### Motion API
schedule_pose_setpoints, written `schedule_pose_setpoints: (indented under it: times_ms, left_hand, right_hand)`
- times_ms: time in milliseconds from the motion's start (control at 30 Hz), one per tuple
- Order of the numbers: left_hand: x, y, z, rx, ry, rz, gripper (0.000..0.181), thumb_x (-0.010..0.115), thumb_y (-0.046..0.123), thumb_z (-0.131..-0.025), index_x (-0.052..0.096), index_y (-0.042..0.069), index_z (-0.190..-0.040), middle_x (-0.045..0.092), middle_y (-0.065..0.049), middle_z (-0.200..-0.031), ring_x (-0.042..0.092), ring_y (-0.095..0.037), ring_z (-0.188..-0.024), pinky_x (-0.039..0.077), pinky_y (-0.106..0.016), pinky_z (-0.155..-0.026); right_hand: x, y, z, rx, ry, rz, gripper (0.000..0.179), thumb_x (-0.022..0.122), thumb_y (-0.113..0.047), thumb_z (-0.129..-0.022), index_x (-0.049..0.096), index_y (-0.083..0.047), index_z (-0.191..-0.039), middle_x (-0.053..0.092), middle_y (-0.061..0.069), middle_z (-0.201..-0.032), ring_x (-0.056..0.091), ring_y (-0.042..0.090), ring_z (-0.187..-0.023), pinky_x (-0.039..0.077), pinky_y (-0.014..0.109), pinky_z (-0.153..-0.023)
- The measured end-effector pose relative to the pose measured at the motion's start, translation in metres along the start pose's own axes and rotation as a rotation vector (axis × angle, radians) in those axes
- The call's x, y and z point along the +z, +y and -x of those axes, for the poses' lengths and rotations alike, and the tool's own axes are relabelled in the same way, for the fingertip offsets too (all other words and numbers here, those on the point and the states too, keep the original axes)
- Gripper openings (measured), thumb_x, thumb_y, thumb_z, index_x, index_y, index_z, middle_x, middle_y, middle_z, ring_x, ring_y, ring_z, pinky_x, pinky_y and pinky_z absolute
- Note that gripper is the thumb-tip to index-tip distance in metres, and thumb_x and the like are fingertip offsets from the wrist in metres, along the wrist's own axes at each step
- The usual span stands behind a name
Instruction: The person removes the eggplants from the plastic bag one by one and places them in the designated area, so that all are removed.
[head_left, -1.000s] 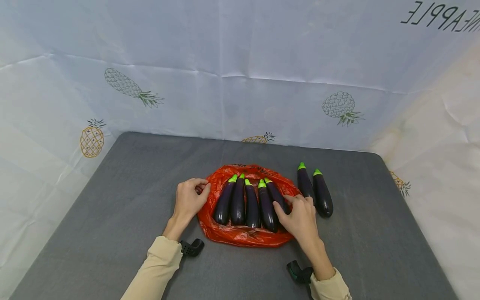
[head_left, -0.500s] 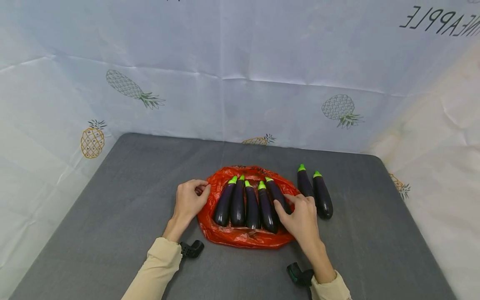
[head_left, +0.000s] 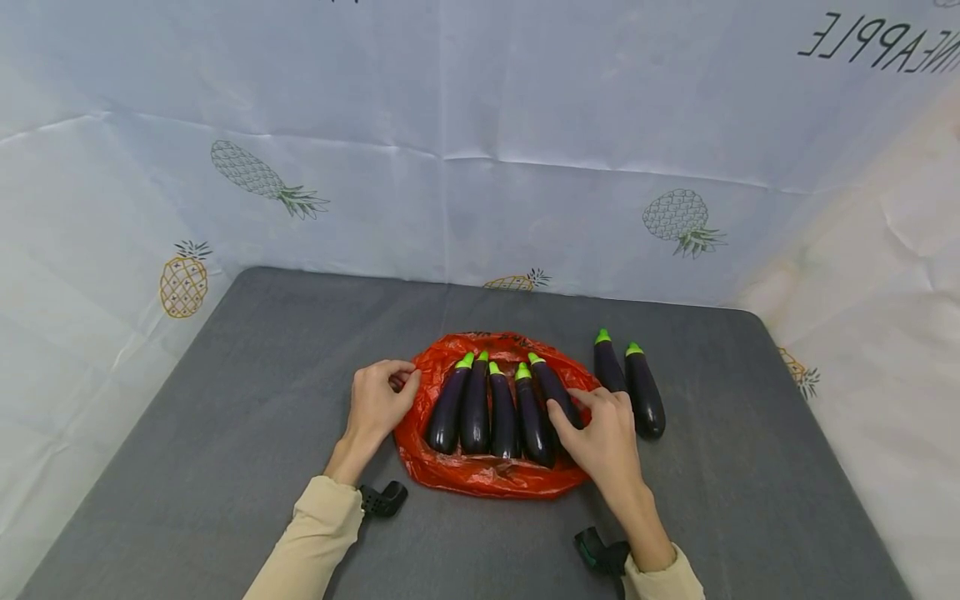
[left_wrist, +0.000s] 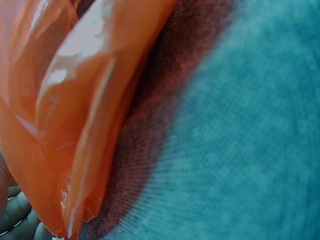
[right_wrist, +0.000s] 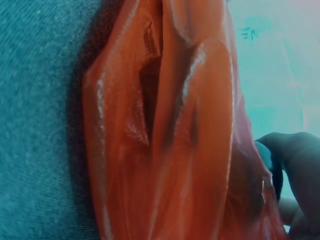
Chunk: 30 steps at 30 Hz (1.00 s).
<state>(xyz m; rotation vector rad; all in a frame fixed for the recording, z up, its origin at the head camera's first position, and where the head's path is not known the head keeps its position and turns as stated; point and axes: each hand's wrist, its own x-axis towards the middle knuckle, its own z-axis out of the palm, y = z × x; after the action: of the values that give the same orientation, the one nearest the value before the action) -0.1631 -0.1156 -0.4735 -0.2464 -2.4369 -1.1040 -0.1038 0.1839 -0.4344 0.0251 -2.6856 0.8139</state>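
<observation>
A red plastic bag (head_left: 480, 487) lies spread on the table with its mouth facing up. Several dark purple eggplants (head_left: 476, 412) with bright green tops lie side by side inside it. At the bag's left rim, my left hand (head_left: 378, 400) pinches the plastic between thumb and fingers. The rightmost eggplant in the bag (head_left: 552, 382) is gripped near its lower end by my right hand (head_left: 600, 429), thumb on its near side and fingers along the far side. Both wrist views are largely filled by the bag's folds (left_wrist: 90, 110), with a finger (right_wrist: 302, 170) at the right wrist view's edge.
Two more eggplants, a left one (head_left: 609, 367) and a right one (head_left: 645, 392), lie on the grey table (head_left: 300, 325) just right of the bag. A white cloth with pineapple prints (head_left: 450, 100) hangs behind and beside the table.
The rightmost eggplant in the bag has shifted slightly under my right hand, its green top a little farther away from me. My left hand has stayed in place.
</observation>
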Motion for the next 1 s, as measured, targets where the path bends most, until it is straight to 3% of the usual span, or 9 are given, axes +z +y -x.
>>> schedule_pose_setpoints:
  times_ms: [1000]
  left_hand:
    - [0.001,0.0,0.0,-0.009,-0.004,-0.006,0.007,0.077,0.005,-0.084,0.078,-0.002,-0.084,0.073,-0.013,-0.072,0.067,-0.02,-0.061,0.059,-0.038,-0.061]
  right_hand:
    - [-0.01,-0.003,-0.004,-0.001,0.105,-0.066,0.037,0.081,-0.022,-0.085,0.077,0.004,-0.11,0.071,0.019,-0.089,0.048,0.03,-0.087,0.039,0.041,-0.072]
